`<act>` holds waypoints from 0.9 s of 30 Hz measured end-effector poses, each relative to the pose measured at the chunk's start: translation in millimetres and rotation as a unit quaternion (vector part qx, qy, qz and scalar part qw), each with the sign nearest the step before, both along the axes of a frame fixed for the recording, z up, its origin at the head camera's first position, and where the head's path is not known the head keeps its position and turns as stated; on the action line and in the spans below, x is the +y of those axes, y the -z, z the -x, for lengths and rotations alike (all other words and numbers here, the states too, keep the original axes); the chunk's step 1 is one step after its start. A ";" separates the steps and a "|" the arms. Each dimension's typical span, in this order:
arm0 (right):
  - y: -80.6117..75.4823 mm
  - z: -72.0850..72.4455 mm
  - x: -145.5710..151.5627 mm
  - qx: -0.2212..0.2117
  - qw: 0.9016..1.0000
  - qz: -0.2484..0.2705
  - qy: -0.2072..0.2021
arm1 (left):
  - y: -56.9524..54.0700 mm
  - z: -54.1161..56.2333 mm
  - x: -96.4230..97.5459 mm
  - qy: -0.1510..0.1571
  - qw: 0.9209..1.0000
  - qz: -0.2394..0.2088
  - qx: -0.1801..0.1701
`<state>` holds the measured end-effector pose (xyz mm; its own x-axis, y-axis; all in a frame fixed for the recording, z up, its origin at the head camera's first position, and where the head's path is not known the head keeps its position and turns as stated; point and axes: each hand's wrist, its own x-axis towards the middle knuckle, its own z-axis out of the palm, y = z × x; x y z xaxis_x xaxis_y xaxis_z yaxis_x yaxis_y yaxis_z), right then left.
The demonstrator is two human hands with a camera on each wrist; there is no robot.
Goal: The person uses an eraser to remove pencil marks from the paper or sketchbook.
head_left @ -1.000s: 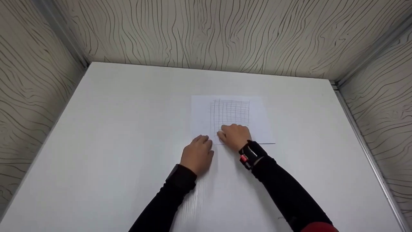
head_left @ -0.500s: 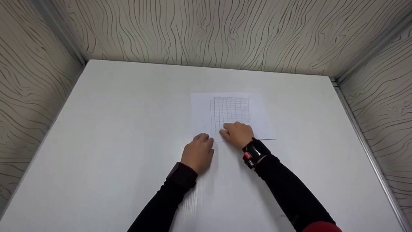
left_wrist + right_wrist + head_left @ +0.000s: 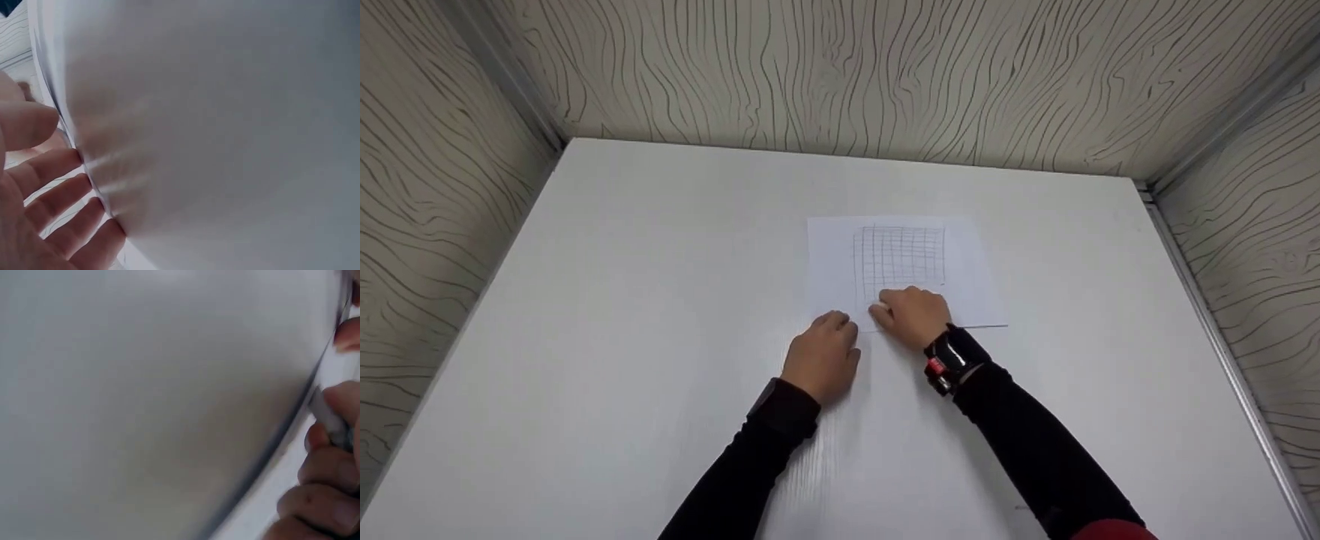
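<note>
A white sheet of paper (image 3: pixel 832 262) lies on the table, bearing a hand-drawn pencil grid (image 3: pixel 901 253). Over the lower part of the grid, my right hand (image 3: pixel 913 316) pinches a small whitish eraser (image 3: pixel 328 415) between thumb and curled fingers, its end right at the paper. The grid lines at lower left fade out near this hand. My left hand (image 3: pixel 821 360) rests at the sheet's front left edge, with fingertips (image 3: pixel 115 228) touching the surface and nothing held. Part of the grid's lower side is hidden behind the right hand.
The white table (image 3: pixel 660 300) reaches back to a wood-grain patterned wall (image 3: pixel 840 75). Similar panels stand at left and right, with metal rails along the table's sides. A short dark mark (image 3: pixel 1021 508) shows beside the right sleeve.
The right hand has shifted slightly to the right over the paper, with the eraser still pinched. Pencil lines at the grid's lower left have become shorter and fainter. The left hand stays in place.
</note>
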<state>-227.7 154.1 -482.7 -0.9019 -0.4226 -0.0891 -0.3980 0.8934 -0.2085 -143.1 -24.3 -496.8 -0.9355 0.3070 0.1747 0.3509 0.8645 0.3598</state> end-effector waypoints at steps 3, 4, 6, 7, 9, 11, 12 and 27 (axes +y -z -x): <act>-4.1 4.6 14.7 -0.016 0.998 -0.017 0.052 | -2.6 1.1 1.5 -0.002 1.000 -0.001 -0.006; -5.8 6.7 19.6 -0.018 0.998 -0.023 0.064 | -3.8 1.1 1.8 -0.003 1.000 -0.001 -0.009; -8.0 10.4 25.7 -0.014 0.996 -0.032 0.077 | -5.1 1.0 1.6 -0.005 1.000 0.002 -0.017; -8.7 11.4 26.3 -0.011 0.996 -0.032 0.078 | -5.1 0.9 1.3 -0.006 1.000 0.002 -0.018; -9.2 11.2 21.2 -0.011 0.997 -0.031 0.063 | -4.6 0.5 0.2 -0.006 1.000 0.002 -0.018; -7.6 5.5 7.7 0.000 0.999 -0.025 0.040 | -3.5 -0.2 -0.7 -0.005 1.000 -0.002 -0.014; -6.6 2.1 0.2 0.001 1.000 -0.019 0.024 | -2.8 -0.6 -0.9 -0.003 1.000 -0.005 -0.009; 1.2 5.2 -8.5 0.028 0.999 0.002 -0.020 | 0.6 -0.2 -0.7 0.009 1.000 0.006 0.024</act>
<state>-232.9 145.6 -483.9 -0.8876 -0.4592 -0.0367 -0.4451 0.8754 -0.1886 -142.9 -24.9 -497.5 -0.9201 0.3270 0.2156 0.3839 0.8617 0.3317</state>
